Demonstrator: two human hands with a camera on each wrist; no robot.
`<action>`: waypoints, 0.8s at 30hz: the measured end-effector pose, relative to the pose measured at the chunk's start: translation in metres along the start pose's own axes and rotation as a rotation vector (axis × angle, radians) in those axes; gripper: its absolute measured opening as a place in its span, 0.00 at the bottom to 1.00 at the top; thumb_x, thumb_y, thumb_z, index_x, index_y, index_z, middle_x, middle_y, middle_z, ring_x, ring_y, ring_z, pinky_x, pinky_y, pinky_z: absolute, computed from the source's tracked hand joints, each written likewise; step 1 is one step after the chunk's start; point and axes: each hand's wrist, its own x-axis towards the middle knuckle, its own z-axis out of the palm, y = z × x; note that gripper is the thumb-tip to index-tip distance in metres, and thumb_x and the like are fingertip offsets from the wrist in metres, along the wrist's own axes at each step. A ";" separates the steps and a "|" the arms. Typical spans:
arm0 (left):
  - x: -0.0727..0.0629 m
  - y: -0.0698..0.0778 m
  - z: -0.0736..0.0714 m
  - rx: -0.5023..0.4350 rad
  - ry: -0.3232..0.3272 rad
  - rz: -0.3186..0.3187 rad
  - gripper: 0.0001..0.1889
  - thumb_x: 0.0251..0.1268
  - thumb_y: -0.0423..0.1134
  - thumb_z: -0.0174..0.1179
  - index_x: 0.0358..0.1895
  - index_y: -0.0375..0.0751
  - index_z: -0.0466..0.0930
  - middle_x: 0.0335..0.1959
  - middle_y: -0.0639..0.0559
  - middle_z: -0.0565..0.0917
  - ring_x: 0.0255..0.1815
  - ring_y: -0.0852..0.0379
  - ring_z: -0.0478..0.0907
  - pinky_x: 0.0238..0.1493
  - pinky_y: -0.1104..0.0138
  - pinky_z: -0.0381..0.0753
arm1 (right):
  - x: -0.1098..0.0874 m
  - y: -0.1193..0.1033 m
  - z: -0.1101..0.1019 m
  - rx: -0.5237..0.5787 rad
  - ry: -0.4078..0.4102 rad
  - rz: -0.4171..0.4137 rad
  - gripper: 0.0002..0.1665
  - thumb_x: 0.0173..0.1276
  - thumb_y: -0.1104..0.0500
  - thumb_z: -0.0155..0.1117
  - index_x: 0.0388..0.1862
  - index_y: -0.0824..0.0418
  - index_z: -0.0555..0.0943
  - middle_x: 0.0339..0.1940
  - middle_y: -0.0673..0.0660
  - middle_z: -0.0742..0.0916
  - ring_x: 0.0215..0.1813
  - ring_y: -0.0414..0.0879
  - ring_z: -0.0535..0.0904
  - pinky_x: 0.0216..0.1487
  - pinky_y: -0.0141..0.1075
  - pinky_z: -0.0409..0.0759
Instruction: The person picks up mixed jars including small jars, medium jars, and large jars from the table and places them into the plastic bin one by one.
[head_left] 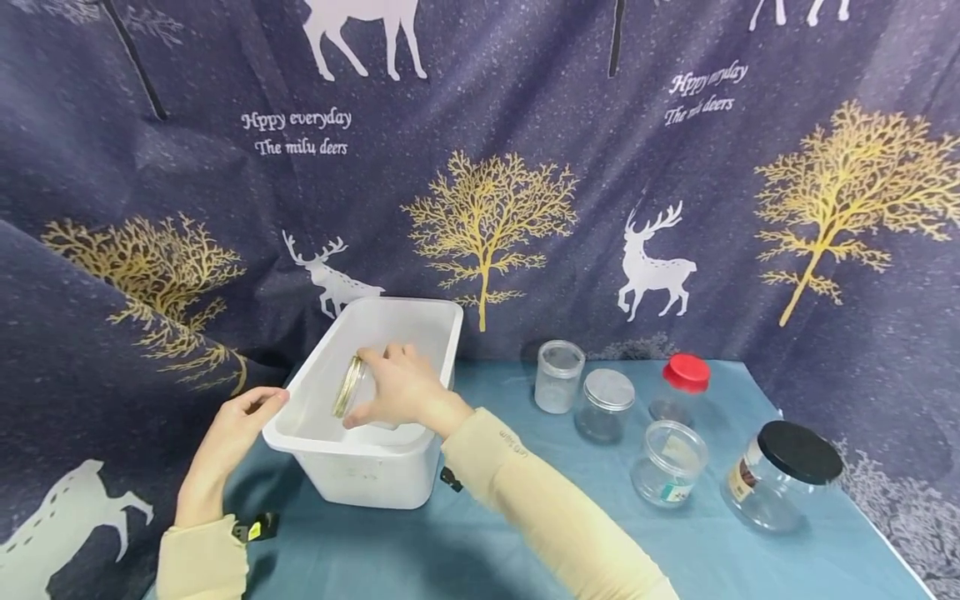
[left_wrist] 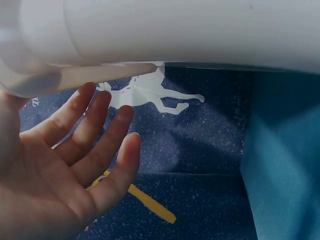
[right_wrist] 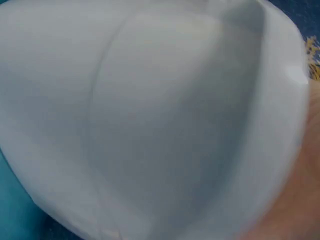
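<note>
A white plastic bin (head_left: 360, 475) stands on the table at the left. Inside it, my right hand (head_left: 408, 387) grips a clear jar with a gold lid (head_left: 347, 387). The jar is tilted on its side, lid facing left, and my hand covers much of its body. At the bin's left rim, my left hand (head_left: 236, 429) holds the edge between thumb and fingers. In the left wrist view, the fingers (left_wrist: 95, 120) spread loosely below the rim. Only the bin's blurred wall (right_wrist: 150, 125) and part of my right hand show in the right wrist view; the jar is hidden there.
Several clear jars stand right of the bin: a frosted one (head_left: 559, 379), a silver-lidded one (head_left: 607, 404), a red-lidded one (head_left: 682, 387), a clear-lidded one (head_left: 670, 467) and a large black-lidded one (head_left: 780, 475). Behind the blue tablecloth (head_left: 510, 517) hangs a deer-print curtain (head_left: 525, 108).
</note>
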 end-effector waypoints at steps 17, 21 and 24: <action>-0.002 0.000 -0.001 0.010 -0.007 0.012 0.29 0.74 0.57 0.50 0.59 0.32 0.77 0.50 0.37 0.81 0.42 0.60 0.77 0.40 0.67 0.74 | 0.010 -0.023 0.039 -0.175 -0.063 0.102 0.47 0.47 0.24 0.70 0.65 0.39 0.73 0.55 0.50 0.76 0.60 0.47 0.66 0.56 0.45 0.69; -0.003 0.000 -0.002 0.002 0.001 0.023 0.28 0.74 0.56 0.51 0.58 0.31 0.78 0.50 0.37 0.82 0.38 0.66 0.76 0.37 0.72 0.74 | 0.010 -0.023 0.040 -0.156 -0.079 0.102 0.47 0.48 0.25 0.70 0.66 0.40 0.73 0.56 0.51 0.76 0.61 0.47 0.66 0.57 0.45 0.68; -0.002 0.000 -0.001 -0.006 -0.004 0.026 0.29 0.74 0.56 0.51 0.58 0.31 0.78 0.50 0.37 0.82 0.38 0.66 0.76 0.37 0.72 0.74 | 0.009 -0.020 0.041 -0.148 -0.100 0.110 0.47 0.49 0.25 0.69 0.66 0.41 0.73 0.57 0.51 0.76 0.61 0.47 0.66 0.58 0.46 0.68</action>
